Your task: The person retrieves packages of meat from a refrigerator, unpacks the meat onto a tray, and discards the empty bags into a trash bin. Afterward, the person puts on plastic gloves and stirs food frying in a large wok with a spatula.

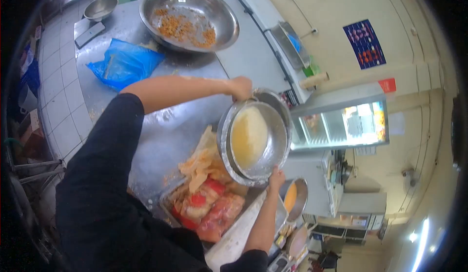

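A steel bowl (279,148) holds a pale yellow liquid (246,138) and appears tilted. It seems nested with a second metal bowl (273,99), though the overlap is hard to make out. My left hand (241,88) closes on its upper rim. My right hand (277,178) grips the rim on the opposite side. Close below the bowl is a metal tray (168,201) of raw-looking meat (222,216) with red pieces. Pale, floppy sheets (197,167) lie over the tray's edge.
A wide steel basin (226,21) with orange crumbs, a blue plastic bag (126,65), a small bowl (101,8) and a phone-like object (89,35) are on the steel table (165,121). Another bowl (298,199) holds orange stuff. A lit display fridge (341,123) stands beyond.
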`<action>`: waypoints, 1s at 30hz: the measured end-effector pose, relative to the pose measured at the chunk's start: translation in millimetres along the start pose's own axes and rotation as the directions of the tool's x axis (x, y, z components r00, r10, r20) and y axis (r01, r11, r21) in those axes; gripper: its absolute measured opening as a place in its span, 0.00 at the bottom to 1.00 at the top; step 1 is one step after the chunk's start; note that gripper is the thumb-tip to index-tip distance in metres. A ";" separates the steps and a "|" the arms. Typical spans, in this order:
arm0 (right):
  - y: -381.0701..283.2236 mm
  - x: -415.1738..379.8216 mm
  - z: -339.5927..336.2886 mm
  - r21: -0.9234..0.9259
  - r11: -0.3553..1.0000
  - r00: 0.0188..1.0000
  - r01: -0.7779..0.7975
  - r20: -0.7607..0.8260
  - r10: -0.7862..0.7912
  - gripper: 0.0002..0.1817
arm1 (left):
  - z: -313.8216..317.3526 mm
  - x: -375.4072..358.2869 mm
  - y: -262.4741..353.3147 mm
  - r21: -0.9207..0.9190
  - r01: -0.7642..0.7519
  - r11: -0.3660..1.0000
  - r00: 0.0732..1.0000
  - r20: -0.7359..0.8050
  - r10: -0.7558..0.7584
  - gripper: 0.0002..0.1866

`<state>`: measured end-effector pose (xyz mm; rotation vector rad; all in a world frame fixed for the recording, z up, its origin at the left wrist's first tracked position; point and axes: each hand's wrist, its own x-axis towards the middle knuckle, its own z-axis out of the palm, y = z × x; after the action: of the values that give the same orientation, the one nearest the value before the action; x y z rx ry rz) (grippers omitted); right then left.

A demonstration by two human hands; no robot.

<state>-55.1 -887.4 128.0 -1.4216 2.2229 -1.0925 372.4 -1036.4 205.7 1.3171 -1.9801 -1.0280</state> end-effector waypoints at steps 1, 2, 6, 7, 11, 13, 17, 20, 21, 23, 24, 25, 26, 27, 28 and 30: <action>-11.6 3.6 6.7 -0.215 0.975 0.999 0.050 -0.009 -0.053 0.22 | -1.1 8.7 -14.9 0.041 0.007 0.999 1.000 -0.023 -0.006 0.20; -19.3 12.3 15.6 -0.257 0.965 0.999 0.052 0.006 -0.052 0.22 | -0.8 18.5 -30.2 0.012 0.040 0.999 0.999 -0.025 -0.039 0.20; -10.8 26.4 33.8 -0.316 0.949 1.000 0.015 0.006 -0.014 0.24 | 48.9 63.5 -94.5 0.011 0.062 0.998 0.995 -0.081 -0.061 0.21; -4.5 29.6 41.8 -0.290 0.957 1.000 -0.001 -0.011 -0.003 0.24 | 59.3 74.0 -109.6 0.055 0.038 0.998 0.993 -0.117 -0.031 0.22; 31.6 41.3 54.1 -0.390 0.921 1.000 -0.015 0.001 0.017 0.26 | 89.7 85.9 -134.9 0.071 -0.079 0.994 0.978 -0.187 0.091 0.20; 38.7 42.7 54.0 -0.465 0.885 0.999 0.001 0.047 0.023 0.27 | 100.0 95.9 -132.1 0.096 -0.140 0.986 0.955 -0.251 0.160 0.21; 52.5 40.4 54.1 -0.582 0.808 0.996 0.085 0.040 -0.076 0.30 | 95.8 92.1 -116.3 0.060 -0.066 0.996 0.972 -0.221 0.078 0.24; 57.0 40.1 56.4 -0.607 0.782 0.976 0.140 -0.048 -0.212 0.30 | 69.3 80.2 -97.8 0.018 0.115 0.993 0.991 -0.068 -0.113 0.29; 62.1 34.5 56.2 -0.619 0.766 0.954 0.176 -0.085 -0.289 0.32 | 59.1 71.8 -89.0 0.035 0.211 0.977 0.977 -0.031 -0.210 0.31; -0.1 0.3 26.1 -0.450 0.869 0.969 0.203 -0.037 -0.245 0.33 | 54.0 40.0 -90.8 -0.125 0.166 0.978 0.951 -0.242 -0.193 0.28; -38.0 -17.6 3.3 -0.359 0.910 0.974 0.210 -0.010 -0.228 0.34 | 48.9 12.3 -89.3 -0.131 0.059 0.990 0.947 -0.306 -0.097 0.24; -56.8 -38.9 -26.2 -0.318 0.936 0.987 0.152 0.000 -0.160 0.33 | 44.0 -24.5 -83.8 -0.134 -0.049 0.990 0.929 -0.371 -0.004 0.21; -57.7 -64.8 -58.1 -0.275 0.957 0.995 0.094 0.013 -0.094 0.32 | 41.4 -67.1 -74.8 -0.090 -0.095 0.991 0.906 -0.419 0.049 0.15; -23.7 -84.9 -91.2 -0.418 0.901 0.986 0.119 -0.058 -0.158 0.31 | 44.7 -114.5 -64.0 -0.105 -0.142 0.984 0.866 -0.494 0.072 0.14; 15.7 -112.1 -132.4 -0.556 0.821 0.968 0.129 -0.110 -0.227 0.30 | 49.9 -167.9 -43.5 -0.145 0.027 0.989 0.886 -0.455 -0.091 0.12; 65.8 -188.6 -201.4 -0.586 0.807 0.932 -0.072 -0.328 -0.155 0.26 | 86.6 -265.0 -19.8 -0.139 0.188 0.972 0.884 -0.407 -0.230 0.11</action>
<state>-127.9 -619.7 186.9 -1.5953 3.0064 -0.7346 414.5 -769.7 133.8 1.5723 -1.4730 -0.8318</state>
